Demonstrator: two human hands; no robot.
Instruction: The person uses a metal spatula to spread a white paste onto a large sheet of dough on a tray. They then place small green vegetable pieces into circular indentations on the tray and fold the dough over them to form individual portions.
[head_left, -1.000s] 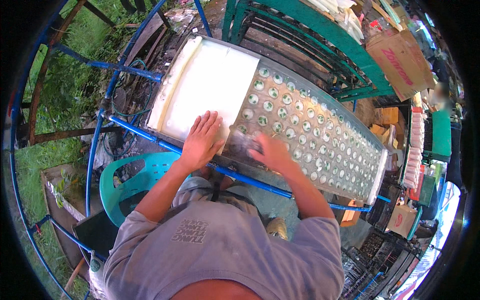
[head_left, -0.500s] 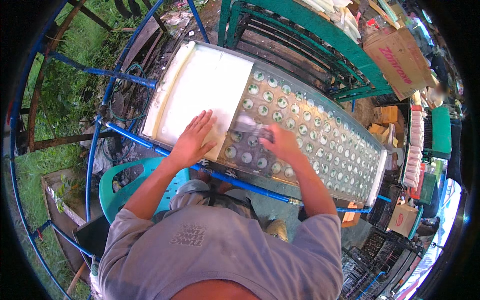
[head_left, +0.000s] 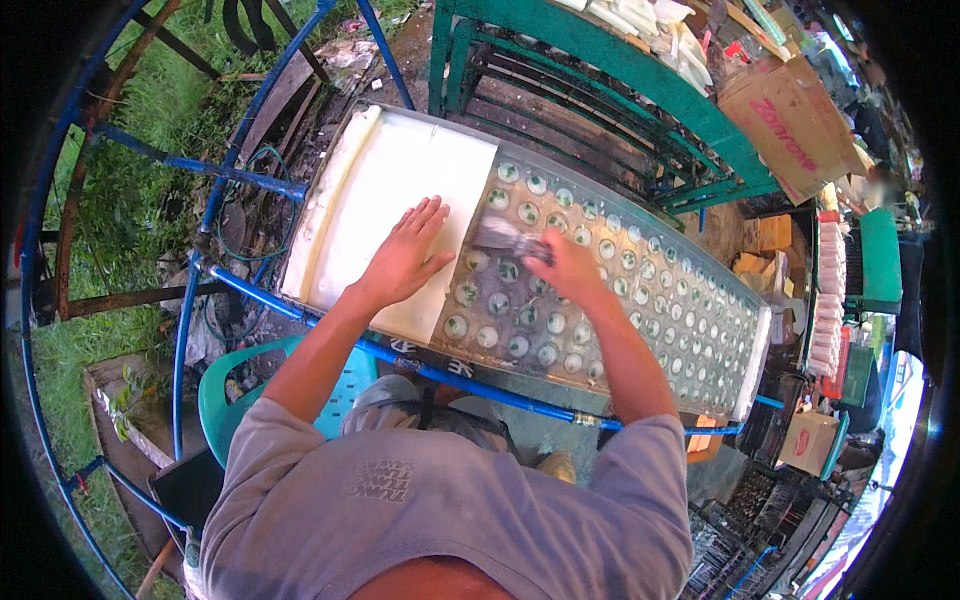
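A long panel (head_left: 478,345) lies slanted across in front of me, with rows of round white discs marked in green under a clear, shiny surface. Over its left end lies a smooth white sheet (head_left: 425,165). My left hand (head_left: 408,255) rests flat on this sheet with fingers stretched out, close to its right edge. In my right hand (head_left: 568,266) is a hand tool (head_left: 500,236) with a dark handle and a flat pale head, like a paintbrush or scraper; motion blurs it. Its head is over the discs just right of the sheet's edge.
Blue metal pipes (head_left: 470,385) run along the panel's near side and stand at the left. A green slatted frame (head_left: 600,80) stands behind. Cardboard boxes (head_left: 790,125) are piled at the right. A turquoise plastic chair (head_left: 215,395) is at lower left.
The panel appears slightly lower in view. My left hand has slid a little up and right on the white sheet, and the tool in my right hand has shifted slightly.
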